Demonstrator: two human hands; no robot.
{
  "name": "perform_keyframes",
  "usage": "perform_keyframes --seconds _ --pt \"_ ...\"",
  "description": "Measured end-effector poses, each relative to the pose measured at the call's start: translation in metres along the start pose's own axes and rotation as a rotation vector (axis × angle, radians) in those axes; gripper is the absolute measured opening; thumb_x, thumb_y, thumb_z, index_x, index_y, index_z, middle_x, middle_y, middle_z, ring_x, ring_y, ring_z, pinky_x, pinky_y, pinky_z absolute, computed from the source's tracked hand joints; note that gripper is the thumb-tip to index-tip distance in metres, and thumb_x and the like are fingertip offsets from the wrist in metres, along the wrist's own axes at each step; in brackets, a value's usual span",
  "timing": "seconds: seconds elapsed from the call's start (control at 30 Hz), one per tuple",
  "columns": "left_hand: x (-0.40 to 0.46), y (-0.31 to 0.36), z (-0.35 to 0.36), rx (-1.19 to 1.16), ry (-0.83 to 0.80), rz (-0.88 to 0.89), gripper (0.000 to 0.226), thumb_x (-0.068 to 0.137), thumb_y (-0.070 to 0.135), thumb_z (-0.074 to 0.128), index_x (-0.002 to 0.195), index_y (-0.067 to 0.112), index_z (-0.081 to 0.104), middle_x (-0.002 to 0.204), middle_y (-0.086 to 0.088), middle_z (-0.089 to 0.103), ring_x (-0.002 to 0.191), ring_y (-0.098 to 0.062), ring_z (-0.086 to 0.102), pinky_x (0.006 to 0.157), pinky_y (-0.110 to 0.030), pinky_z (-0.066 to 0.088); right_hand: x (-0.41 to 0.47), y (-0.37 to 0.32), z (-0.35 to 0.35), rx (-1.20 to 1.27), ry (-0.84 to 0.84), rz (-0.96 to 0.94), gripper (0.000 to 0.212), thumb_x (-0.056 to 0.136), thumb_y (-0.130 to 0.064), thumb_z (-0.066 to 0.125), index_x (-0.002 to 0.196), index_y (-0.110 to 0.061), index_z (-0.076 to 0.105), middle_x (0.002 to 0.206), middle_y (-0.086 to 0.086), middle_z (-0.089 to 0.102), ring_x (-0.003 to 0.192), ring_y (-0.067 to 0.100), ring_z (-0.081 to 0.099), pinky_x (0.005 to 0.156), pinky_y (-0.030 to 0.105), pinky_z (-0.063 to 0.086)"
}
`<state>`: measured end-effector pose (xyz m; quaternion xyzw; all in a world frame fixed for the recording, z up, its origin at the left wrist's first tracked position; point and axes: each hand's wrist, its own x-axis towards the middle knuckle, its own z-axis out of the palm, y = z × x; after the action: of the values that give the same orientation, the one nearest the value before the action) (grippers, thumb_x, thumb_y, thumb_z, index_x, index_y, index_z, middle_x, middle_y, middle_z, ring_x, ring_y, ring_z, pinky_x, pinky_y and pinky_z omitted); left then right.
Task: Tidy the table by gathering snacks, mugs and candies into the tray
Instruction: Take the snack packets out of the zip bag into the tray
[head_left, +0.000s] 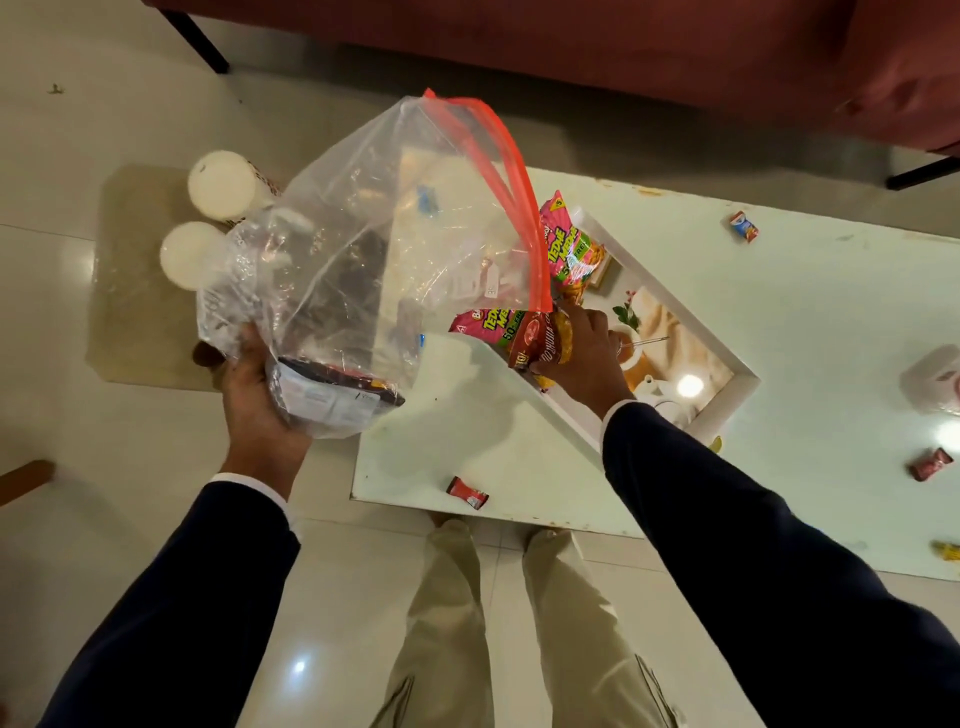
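Observation:
My left hand (260, 400) grips the bottom of a clear zip bag (363, 249) with a red seal strip, held above the table's left end. A dark snack packet (337, 389) lies inside the bag by my palm. My right hand (582, 358) holds a red and yellow snack packet (543, 343) over the white-framed tray (675, 301), at the bag's mouth. Two pink and green snack packets (569, 249) (485, 325) lie in the tray. Small wrapped candies (467, 492) (744, 226) (930, 464) are scattered on the white table (805, 322).
Two white round-topped containers (221, 183) (187, 253) stand on a low surface left of the table. A pale mug (932, 379) sits at the table's right edge, a yellow wrapper (946, 551) near the front right. A red sofa (571, 36) lies beyond. My legs stand at the table's front edge.

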<state>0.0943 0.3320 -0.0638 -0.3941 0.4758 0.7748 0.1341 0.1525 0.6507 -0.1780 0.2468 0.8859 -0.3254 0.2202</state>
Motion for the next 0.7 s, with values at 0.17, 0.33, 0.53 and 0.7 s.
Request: perform_keyframes --seconds 0.17,0.33,0.53,0.7 --pt "0.006 -0.015 -0.004 0.041 -0.041 -0.043 0.059 0.104 0.044 0.046 0.153 0.011 0.044 0.153 -0.018 0.05 0.138 -0.036 0.051 0.116 -0.059 0.036 -0.016 -0.03 -0.034 0.348 0.06 0.055 0.064 0.08 -0.033 0.079 0.136 -0.017 0.053 0.132 0.012 0.055 0.123 0.032 0.054 0.102 0.056 0.048" --pt "0.008 -0.038 -0.009 0.141 -0.123 -0.052 0.052 0.105 0.035 0.049 0.148 0.007 0.049 0.149 -0.021 0.053 0.137 -0.037 0.052 0.116 -0.058 0.037 -0.065 -0.062 -0.098 0.995 0.014 -0.132 0.021 0.098 -0.011 0.06 0.113 -0.018 0.073 0.099 -0.003 0.075 0.078 0.01 0.07 0.062 0.024 0.056" --pt "0.002 -0.061 -0.005 0.343 -0.226 -0.027 0.038 0.097 0.039 0.058 0.123 0.011 0.068 0.099 -0.003 0.075 0.089 -0.018 0.073 0.079 -0.033 0.059 -0.087 -0.048 -0.141 0.71 -0.573 -0.284 0.038 0.087 0.006 0.069 0.125 0.002 0.065 0.125 0.015 0.07 0.119 0.027 0.067 0.097 0.04 0.056" --pt "-0.013 -0.077 0.013 0.629 -0.49 -0.091 0.042 0.102 0.046 0.049 0.115 0.015 0.075 0.086 -0.014 0.076 0.071 -0.027 0.071 0.07 -0.033 0.059 -0.098 -0.028 -0.124 0.64 -0.723 0.189 0.039 0.097 0.007 0.048 0.135 -0.005 0.051 0.139 0.022 0.058 0.13 0.035 0.054 0.109 0.044 0.046"
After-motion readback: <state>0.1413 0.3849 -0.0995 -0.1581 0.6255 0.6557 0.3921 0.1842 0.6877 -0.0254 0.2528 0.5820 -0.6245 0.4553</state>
